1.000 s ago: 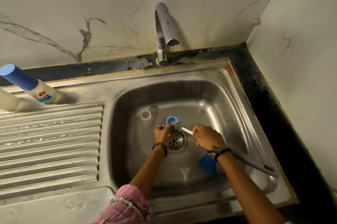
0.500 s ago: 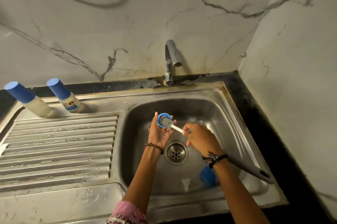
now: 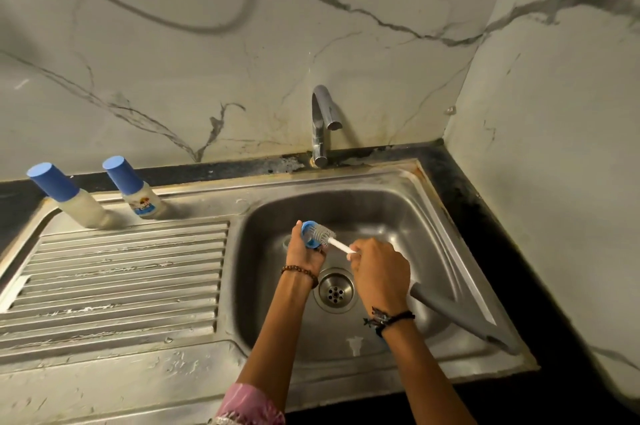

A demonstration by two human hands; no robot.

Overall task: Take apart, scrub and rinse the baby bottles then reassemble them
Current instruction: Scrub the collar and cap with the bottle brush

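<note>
While the left hand (image 3: 304, 253) grips the small blue plastic bottle ring (image 3: 309, 234) above the round steel drain (image 3: 335, 290), the right hand (image 3: 379, 272) holds the thin white bristle brush (image 3: 329, 238), poking sideways into it.

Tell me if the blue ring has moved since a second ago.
Yes. The blue ring, held in the left hand, has risen and gone back from just beside the drain toward the tap, with the brush inside it.

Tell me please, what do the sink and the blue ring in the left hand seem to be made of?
The sink looks like stainless steel, brushed and dull: grey metallic sheen, pressed drainboard ridges. The blue ring is probably plastic: uniform matte colour, no metallic shine, though too small to be sure.
</note>
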